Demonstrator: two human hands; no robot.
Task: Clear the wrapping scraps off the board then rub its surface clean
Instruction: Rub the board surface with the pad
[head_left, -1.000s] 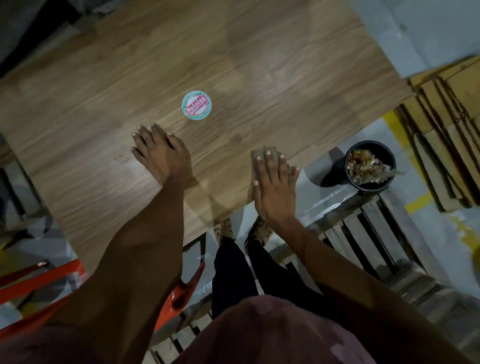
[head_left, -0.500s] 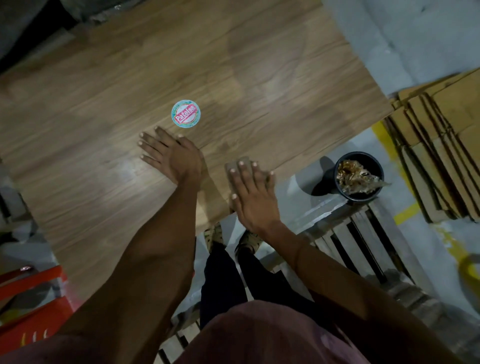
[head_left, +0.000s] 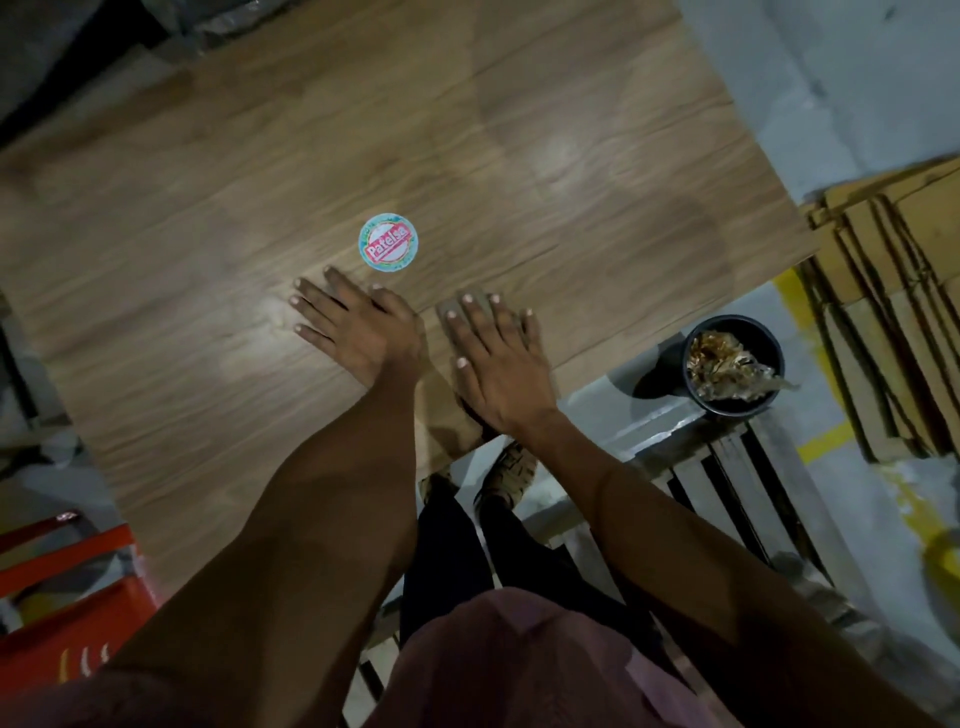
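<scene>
On the wood-grain board (head_left: 545, 171), just nearer us than the round "Patelsa" sticker (head_left: 387, 242), we rest our left hand (head_left: 358, 327) flat, fingers straight and spread, the fingertips reaching almost to the sticker's rim. Just to the right of that sticker, and nearer the board's near edge, our right hand (head_left: 493, 358) presses flat with straight fingers on a small brownish rubbing pad (head_left: 451, 310) (only a corner of it shows past the fingertips, so we cannot tell what it is made of). The two hands lie just beside each other, thumbs nearly meeting. We see no loose scraps on the visible part of the board. Off the board's right near corner, well to the right of the sticker, a black round tub (head_left: 732, 364) holds crumpled golden wrapping scraps (head_left: 727, 366). Farther right lies a stack of flattened cardboard (head_left: 893, 312).
</scene>
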